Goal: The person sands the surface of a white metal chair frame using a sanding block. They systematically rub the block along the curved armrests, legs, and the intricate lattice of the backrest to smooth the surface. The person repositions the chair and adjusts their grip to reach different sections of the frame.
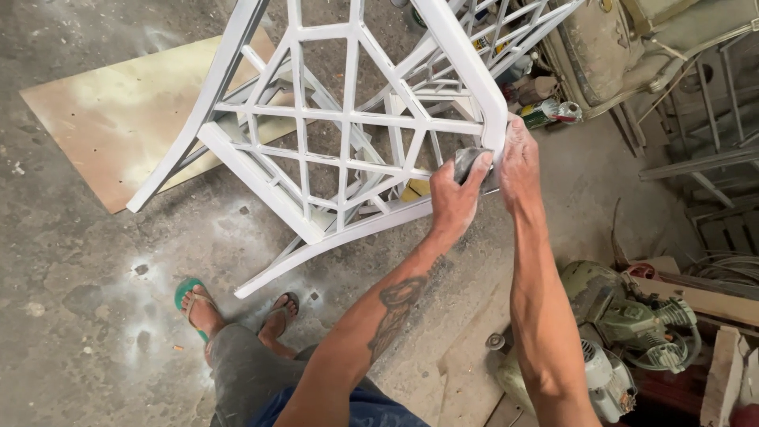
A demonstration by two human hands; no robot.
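Note:
A white-painted lattice chair frame (348,119) stands tilted over the concrete floor in front of me. My left hand (455,202) pinches a small grey piece of sandpaper (468,162) against the frame's rounded corner. My right hand (518,162) grips that same corner rail from the right side, fingers wrapped on the white wood. Both forearms reach up from the bottom of the view. My feet in green flip-flops (194,300) stand below the frame.
A flat plywood sheet (118,111) lies on the floor at the left. A green air compressor (632,324) and wood scraps sit at the lower right. Spray cans (545,113) and a dusty upholstered seat (624,47) crowd the upper right.

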